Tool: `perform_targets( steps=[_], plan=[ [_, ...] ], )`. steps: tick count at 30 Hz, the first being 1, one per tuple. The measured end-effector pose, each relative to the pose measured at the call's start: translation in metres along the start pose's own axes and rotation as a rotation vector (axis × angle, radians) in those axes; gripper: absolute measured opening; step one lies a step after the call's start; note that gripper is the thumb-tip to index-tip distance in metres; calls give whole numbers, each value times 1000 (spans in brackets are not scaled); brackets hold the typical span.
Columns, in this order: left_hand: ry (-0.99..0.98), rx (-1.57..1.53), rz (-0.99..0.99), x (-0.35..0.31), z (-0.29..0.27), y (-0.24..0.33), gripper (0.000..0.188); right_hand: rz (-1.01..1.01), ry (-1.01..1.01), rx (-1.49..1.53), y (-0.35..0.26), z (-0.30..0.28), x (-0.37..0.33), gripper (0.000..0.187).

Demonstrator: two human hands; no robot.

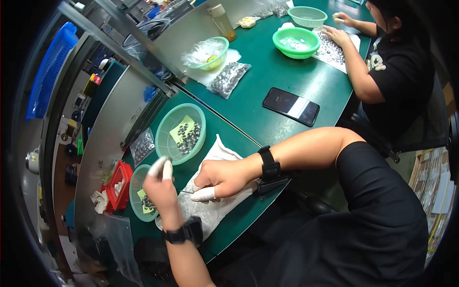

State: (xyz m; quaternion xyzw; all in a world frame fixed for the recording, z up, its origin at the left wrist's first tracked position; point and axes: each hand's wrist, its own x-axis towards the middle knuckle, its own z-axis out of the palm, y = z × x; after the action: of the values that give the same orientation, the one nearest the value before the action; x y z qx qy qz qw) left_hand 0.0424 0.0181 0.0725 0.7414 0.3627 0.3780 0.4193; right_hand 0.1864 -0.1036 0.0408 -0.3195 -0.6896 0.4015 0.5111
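My right hand [217, 181] is closed over a white cloth [217, 217], with a white finger cot on the thumb. A thin dark metal rod [187, 192] sticks out to the left from between its fingertips; the rest of the rod is hidden. My left hand [161, 189] is raised beside the two green baskets, its cot-covered thumb and finger drawn together. Whatever lies between those fingertips is too small or blurred to name. Small dark round parts and yellow paper lie in the larger basket [204, 125] and in the smaller basket [134, 193].
A phone [290, 106] lies on the green table [239, 115]. Bags of small parts [229, 80] [142, 146] and a red bin [119, 184] flank the work area. Across the table, a person's hands [337, 36] are over parts on a white sheet, near green bowls [296, 52].
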Motion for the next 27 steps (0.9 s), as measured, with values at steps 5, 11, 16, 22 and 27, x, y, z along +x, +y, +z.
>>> perform_targets(
  steps=[5,11,16,22,27],
  plan=[
    [-39,-182,10,5,12,9,33,-84,-28,-7,-25,0,-2,31],
    [21,-283,-13,-53,5,-26,25,-204,175,-141,-70,-26,-69,27],
    [85,-341,-40,-58,-13,-47,24,34,781,-337,-69,-78,-140,27],
    [13,-320,-55,-60,-4,-38,25,179,1053,-543,-44,-140,-204,31],
    [36,-309,-91,-62,-3,-35,24,397,1031,-411,-33,-140,-218,32]
  ],
)
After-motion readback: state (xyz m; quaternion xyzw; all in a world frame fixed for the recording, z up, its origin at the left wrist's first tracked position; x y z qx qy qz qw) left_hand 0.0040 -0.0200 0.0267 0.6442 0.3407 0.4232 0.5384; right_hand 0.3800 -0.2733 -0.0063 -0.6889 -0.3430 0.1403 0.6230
